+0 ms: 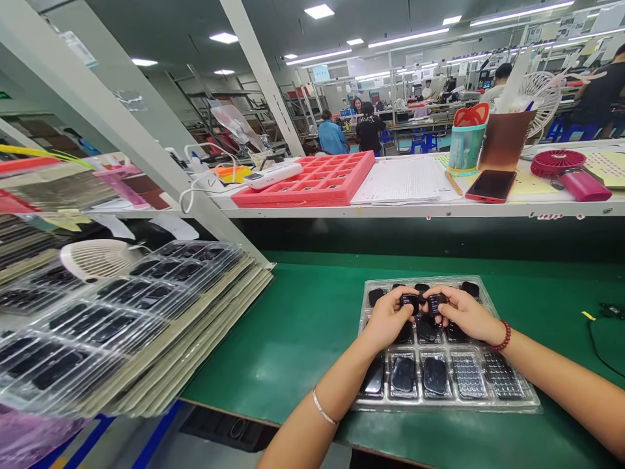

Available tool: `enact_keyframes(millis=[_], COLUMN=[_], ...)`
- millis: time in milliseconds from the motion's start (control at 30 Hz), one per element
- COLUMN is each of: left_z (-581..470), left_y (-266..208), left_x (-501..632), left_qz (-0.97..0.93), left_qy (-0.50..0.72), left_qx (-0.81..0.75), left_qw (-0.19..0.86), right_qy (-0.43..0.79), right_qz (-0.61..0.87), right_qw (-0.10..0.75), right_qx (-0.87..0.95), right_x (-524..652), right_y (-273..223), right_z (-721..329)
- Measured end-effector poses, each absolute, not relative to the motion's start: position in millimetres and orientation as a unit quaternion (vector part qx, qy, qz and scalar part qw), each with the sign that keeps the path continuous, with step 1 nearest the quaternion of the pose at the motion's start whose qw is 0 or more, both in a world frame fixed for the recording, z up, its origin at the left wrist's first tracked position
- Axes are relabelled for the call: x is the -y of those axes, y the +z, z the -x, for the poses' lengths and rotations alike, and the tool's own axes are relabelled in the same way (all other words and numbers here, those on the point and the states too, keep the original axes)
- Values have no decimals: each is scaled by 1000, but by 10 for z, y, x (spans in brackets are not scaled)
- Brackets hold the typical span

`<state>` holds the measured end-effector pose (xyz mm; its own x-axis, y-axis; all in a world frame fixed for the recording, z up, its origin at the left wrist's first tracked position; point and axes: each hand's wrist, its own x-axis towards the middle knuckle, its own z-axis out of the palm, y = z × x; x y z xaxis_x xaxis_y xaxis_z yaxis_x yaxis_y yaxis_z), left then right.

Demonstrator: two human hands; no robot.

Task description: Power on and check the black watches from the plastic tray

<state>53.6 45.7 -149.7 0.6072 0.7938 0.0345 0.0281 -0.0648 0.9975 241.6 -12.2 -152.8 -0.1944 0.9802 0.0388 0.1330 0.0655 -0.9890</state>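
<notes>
Over the far half of a clear plastic tray [410, 405], both of my hands are raised close together. My left hand [389, 319] is closed on a small black smartwatch [409, 301] with faint marks lit on its screen. A second smartwatch [435, 304], its screen lit with rows of small marks, is pinched in my right hand [466, 314]. Black rounded pieces lie in many of the tray's pockets, such as the dark piece [434, 376] in the front row. Two front-right pockets, including the bare pocket [469, 376], show only their ribbed bottoms. My hands hide part of the middle rows.
The tray lies on a green bench mat [273, 339]. Stacked trays [161, 332] with black pieces fill the left, with a white fan [100, 259] on them. A shelf [439, 210] beyond carries a red foam tray [336, 176], papers, and a phone [492, 185]. A black cable [598, 345] lies right.
</notes>
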Motion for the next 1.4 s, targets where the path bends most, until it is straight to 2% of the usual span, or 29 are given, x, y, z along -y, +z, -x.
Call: enact_keyframes(millis=[933, 1200, 1400], left_z=[-534, -538, -527], left_y=[-1516, -1482, -1463], left_x=[-464, -447, -447], left_qz=[-686, -676, -664], left_qy=[298, 326, 343], left_qx=[-318, -321, -328], left_qw=[582, 577, 578], right_qy=[491, 514, 502], right_qz=[476, 449, 457], right_qw=[419, 443, 429], right_qx=[598, 581, 596], right_x=[129, 126, 148], right_y=[-1521, -1484, -1490], right_z=[-2406, -2401, -2385])
